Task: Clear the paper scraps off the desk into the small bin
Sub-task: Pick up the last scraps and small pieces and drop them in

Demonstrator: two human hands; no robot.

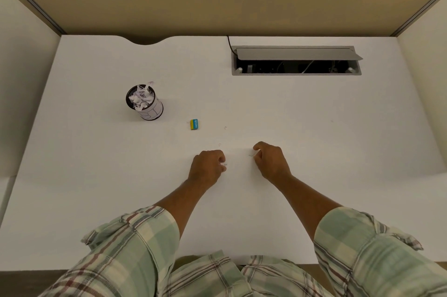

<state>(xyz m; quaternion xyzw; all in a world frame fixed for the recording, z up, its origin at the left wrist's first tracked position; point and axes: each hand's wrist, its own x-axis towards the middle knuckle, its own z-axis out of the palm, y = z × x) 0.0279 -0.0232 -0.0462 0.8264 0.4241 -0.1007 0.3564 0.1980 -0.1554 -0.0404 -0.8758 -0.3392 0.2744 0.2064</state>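
The small round bin point(147, 107) stands at the left of the white desk point(314, 127), filled with crumpled white paper. My left hand point(208, 168) rests near the desk's middle, fingers curled, pinching tiny paper bits at its fingertips. Just to the right, my right hand point(271, 160) pinches a small white paper scrap point(252, 153) between thumb and fingers. A few tiny scraps lie loose on the desk: one point(219, 144) above my left hand, one point(225, 127) farther back, one point(188, 122) beside the eraser.
A yellow and blue eraser point(194, 124) lies right of the bin. An open grey cable tray point(296, 61) with cords is set into the desk at the back right. Partition walls enclose the desk at the back and on both sides.
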